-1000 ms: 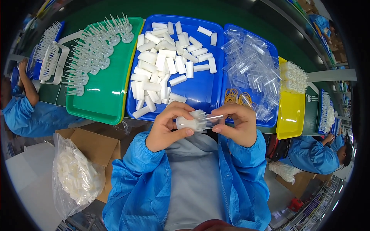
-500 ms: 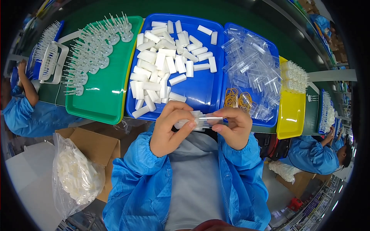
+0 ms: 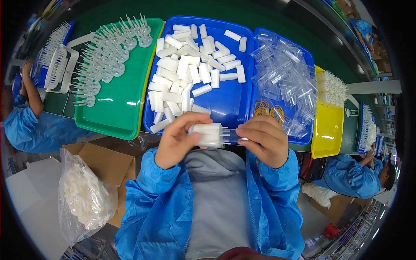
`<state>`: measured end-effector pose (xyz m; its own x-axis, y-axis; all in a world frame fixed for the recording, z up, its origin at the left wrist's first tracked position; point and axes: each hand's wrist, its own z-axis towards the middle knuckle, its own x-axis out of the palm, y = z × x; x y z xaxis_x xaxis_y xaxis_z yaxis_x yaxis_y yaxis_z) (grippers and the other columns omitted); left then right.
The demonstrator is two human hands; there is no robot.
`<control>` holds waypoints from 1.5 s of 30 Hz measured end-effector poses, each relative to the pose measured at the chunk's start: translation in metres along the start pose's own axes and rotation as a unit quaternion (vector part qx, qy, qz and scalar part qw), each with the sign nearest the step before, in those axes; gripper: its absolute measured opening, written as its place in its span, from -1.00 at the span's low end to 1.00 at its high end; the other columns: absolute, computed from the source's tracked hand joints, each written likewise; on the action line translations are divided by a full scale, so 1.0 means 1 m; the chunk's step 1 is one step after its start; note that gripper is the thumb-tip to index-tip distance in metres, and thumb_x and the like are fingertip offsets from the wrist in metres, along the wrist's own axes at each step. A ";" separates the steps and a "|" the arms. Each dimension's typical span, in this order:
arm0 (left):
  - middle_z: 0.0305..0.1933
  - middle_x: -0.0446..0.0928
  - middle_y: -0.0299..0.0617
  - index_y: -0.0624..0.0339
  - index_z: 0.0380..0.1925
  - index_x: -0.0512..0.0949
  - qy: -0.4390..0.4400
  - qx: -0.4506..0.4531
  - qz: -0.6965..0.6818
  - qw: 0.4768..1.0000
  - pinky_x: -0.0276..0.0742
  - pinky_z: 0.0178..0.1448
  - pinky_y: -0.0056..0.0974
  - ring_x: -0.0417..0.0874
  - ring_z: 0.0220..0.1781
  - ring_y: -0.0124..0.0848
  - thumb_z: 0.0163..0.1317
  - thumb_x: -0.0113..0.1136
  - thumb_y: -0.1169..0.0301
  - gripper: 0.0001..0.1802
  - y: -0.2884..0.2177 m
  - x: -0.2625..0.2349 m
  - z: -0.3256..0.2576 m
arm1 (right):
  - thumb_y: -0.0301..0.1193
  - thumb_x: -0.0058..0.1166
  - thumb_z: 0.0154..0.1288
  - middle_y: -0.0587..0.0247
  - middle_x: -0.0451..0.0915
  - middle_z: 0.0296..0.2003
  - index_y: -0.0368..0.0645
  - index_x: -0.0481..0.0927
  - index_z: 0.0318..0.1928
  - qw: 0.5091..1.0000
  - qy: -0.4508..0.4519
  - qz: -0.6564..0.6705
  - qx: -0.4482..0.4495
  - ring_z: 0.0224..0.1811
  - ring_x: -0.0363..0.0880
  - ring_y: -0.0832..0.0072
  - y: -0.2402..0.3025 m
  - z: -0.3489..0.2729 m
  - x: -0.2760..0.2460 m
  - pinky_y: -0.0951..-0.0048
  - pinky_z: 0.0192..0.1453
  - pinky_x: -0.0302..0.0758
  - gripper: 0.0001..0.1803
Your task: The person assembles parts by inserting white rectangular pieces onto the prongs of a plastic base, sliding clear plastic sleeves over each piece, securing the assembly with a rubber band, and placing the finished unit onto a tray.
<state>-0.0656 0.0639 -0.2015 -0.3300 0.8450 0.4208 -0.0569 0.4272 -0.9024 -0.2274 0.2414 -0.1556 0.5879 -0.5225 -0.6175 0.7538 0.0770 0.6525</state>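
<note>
You're holding a small bundle of white plastic pieces (image 3: 209,135) right in front of your chest, just off the near edge of the blue tray (image 3: 229,104). Your left hand (image 3: 177,141) is curling round the bundle's left end, thumb on top, and your right hand (image 3: 263,139) is pinching at the thin clear tips sticking out the other side. I can't tell exactly what the right fingertips are gripping, it's too small. My take: you're doing fine keeping the pieces lined up flat in the left hand, so keep that squeeze even and the stack shouldn't fan out while the right works the tips.

Containers: the blue tray is holding loose white blocks (image 3: 186,76), piled mostly toward its left half. The second blue tray (image 3: 265,35) beside it is carrying clear plastic sleeves (image 3: 286,82), with some yellow rubber bands (image 3: 268,111) at its near left corner. The green tray (image 3: 119,108) is holding rows of clear spiked parts (image 3: 108,52) along its far left side. The yellow tray (image 3: 327,134) has small white bits (image 3: 333,89) at its far end.
</note>
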 end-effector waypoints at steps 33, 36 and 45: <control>0.00 0.22 -0.15 0.15 -0.10 0.41 0.144 -0.059 -0.163 0.974 0.66 -0.31 -0.38 0.49 -0.03 -0.34 0.16 0.23 0.48 -0.70 0.011 -0.007 0.003 | -0.46 0.23 0.04 0.12 0.59 -0.23 -0.17 0.62 -0.15 0.941 -0.037 -0.277 0.191 -0.21 0.50 0.16 -0.036 -0.030 -0.035 0.27 -0.10 0.43 -0.71; 0.02 0.24 -0.17 0.15 -0.02 0.38 0.112 -0.056 -0.114 0.986 0.63 -0.35 -0.41 0.48 -0.07 -0.39 0.13 0.22 0.56 -0.60 0.010 -0.006 0.004 | -0.47 0.23 0.03 0.13 0.56 -0.32 -0.19 0.60 -0.16 0.911 0.004 -0.345 0.226 -0.24 0.46 0.15 -0.045 -0.036 -0.037 0.25 -0.13 0.41 -0.71; 0.12 0.24 -0.20 0.22 0.12 0.33 0.109 -0.087 -0.108 0.984 0.67 -0.18 -0.34 0.48 0.12 -0.29 0.11 0.21 0.64 -0.46 0.003 -0.004 0.004 | -0.51 0.25 0.04 0.17 0.56 -0.37 -0.19 0.60 -0.15 0.934 -0.077 -0.312 0.155 -0.29 0.47 0.26 -0.055 -0.033 -0.038 0.32 -0.16 0.37 -0.70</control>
<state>-0.0682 0.0604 -0.2062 -0.1159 0.7696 0.6280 0.0651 0.6368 -0.7683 -0.2812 0.2846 -0.1822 -0.0048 -0.5022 -0.8647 0.8009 -0.5197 0.2974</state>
